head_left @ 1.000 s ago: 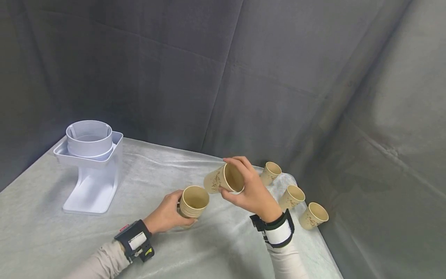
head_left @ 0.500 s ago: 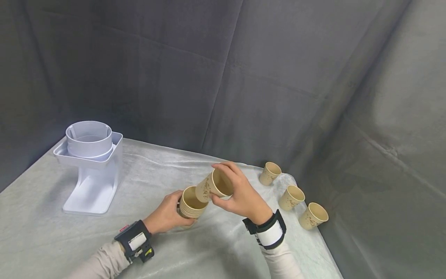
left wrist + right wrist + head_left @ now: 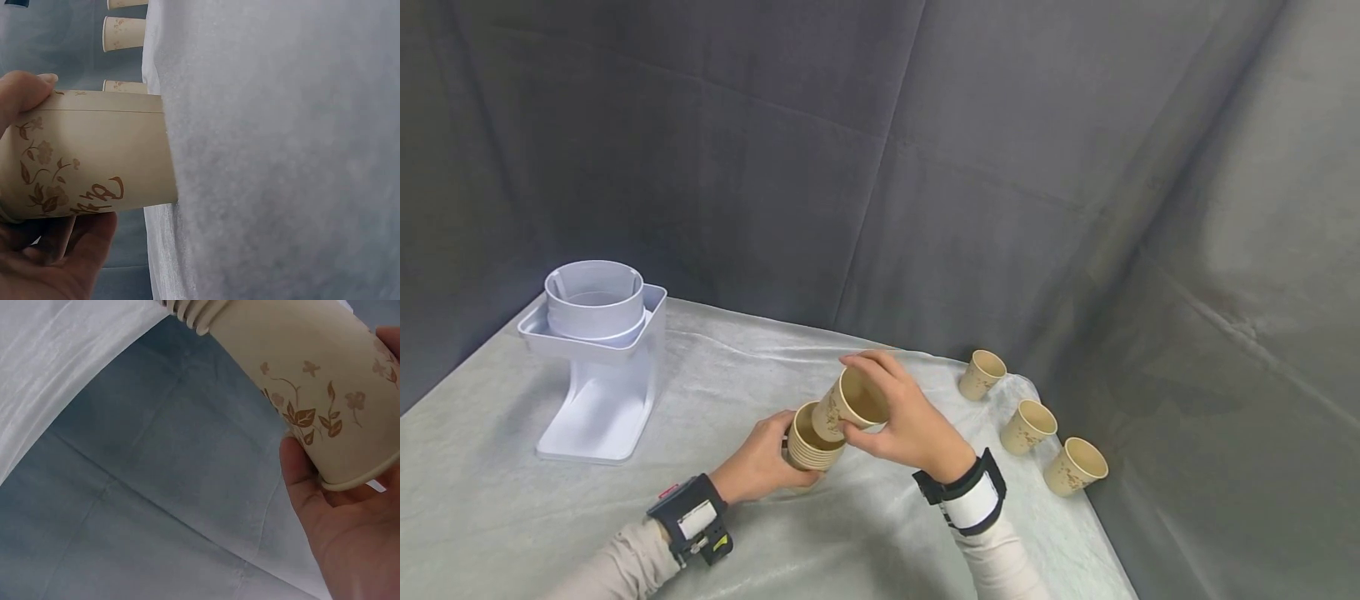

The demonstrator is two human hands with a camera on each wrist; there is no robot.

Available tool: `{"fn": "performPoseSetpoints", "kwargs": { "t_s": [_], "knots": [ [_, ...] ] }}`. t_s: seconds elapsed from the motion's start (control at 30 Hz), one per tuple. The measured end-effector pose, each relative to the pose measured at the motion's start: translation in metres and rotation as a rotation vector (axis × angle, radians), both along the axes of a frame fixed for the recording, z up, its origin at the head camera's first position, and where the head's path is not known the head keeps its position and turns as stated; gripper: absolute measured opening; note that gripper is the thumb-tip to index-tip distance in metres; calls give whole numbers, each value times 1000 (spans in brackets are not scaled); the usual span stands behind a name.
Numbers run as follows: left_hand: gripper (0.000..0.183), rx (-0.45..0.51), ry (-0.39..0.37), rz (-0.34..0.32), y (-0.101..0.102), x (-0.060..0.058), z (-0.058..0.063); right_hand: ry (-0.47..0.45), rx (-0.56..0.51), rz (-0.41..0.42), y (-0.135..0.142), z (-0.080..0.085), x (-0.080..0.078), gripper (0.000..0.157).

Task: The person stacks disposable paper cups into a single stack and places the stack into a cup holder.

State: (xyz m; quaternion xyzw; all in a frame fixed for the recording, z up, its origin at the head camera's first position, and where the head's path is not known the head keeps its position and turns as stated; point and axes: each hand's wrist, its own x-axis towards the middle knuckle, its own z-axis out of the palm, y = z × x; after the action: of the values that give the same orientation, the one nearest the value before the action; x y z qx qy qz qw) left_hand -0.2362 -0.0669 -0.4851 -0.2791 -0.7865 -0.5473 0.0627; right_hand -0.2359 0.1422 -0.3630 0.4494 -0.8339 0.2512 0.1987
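Note:
My left hand point(image 3: 765, 460) grips a stack of nested beige paper cups point(image 3: 811, 456) near the middle of the table. In the left wrist view the outer cup point(image 3: 94, 150) shows a brown flower print, with the thumb on one side and fingers on the other. A single paper cup point(image 3: 829, 414) is held by my right hand point(image 3: 906, 417), fingers and thumb around its rim end. It tilts, its base inside the mouth of the stack. The right wrist view shows this printed cup point(image 3: 325, 394) entering the stacked rims point(image 3: 194, 312) at the top.
Three more paper cups stand upright along the table's right edge: a far one point(image 3: 981, 374), a middle one point(image 3: 1027, 426) and a near one point(image 3: 1075, 466). A white plastic stand point(image 3: 597, 417) with a round holder point(image 3: 594, 307) is at left. Grey cloth point(image 3: 775, 167) hangs behind the table.
My right hand has moved left and slightly down with its cup, whose base has gone from beside the stack into its mouth. The left hand and stack have hardly moved.

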Motion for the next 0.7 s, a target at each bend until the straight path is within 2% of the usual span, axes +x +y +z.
{"fn": "performPoseSetpoints", "kwargs": {
  "t_s": [0.13,0.2,0.7],
  "knots": [
    [69,-6,-4,-1,0,-1,0,-34,-2,10,-5,-4,2,72],
    [71,-14,1,1,0,-7,-9,-50,1,19,-7,-6,2,72],
    [65,-27,24,18,0,-6,-10,-66,90,22,-16,-28,-5,69]
  ]
}}
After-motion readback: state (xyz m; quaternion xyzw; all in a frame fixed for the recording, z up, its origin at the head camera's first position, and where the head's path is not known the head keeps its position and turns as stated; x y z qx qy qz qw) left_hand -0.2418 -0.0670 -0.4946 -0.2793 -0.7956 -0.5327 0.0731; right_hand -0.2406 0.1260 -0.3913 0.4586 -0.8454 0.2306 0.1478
